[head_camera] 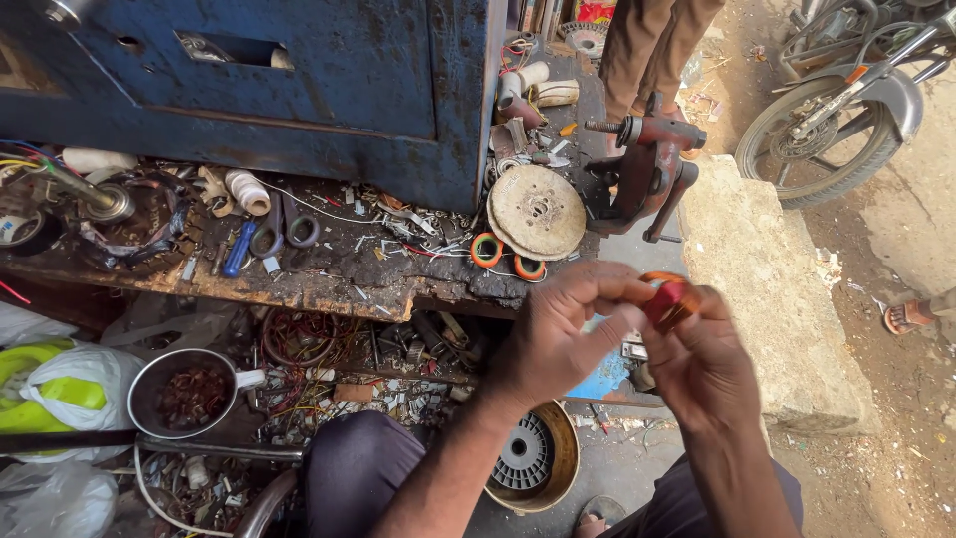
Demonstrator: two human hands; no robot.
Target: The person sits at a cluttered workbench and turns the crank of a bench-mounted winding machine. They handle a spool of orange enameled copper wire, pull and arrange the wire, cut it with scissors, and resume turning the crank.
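Small red-orange tape roll point(669, 299) pinched between both hands, right hand point(702, 364) and left hand point(558, 334) gripping it, near right of cluttered dark surface point(329, 284). Round disc point(538, 211), scissors point(284, 231), red vise point(647, 164) there. Blue cabinet point(299, 80) far; motorcycle wheel point(822, 139) far right.

Bright daylight is pouring in from the right, washing out the concrete block point(767, 289) and dirt ground point(896, 399) — while the cluttered surface point(329, 284) and the space beneath are sitting in soft shade. Both hands are blurring slightly; the wide lens is bending edges — corners especially.
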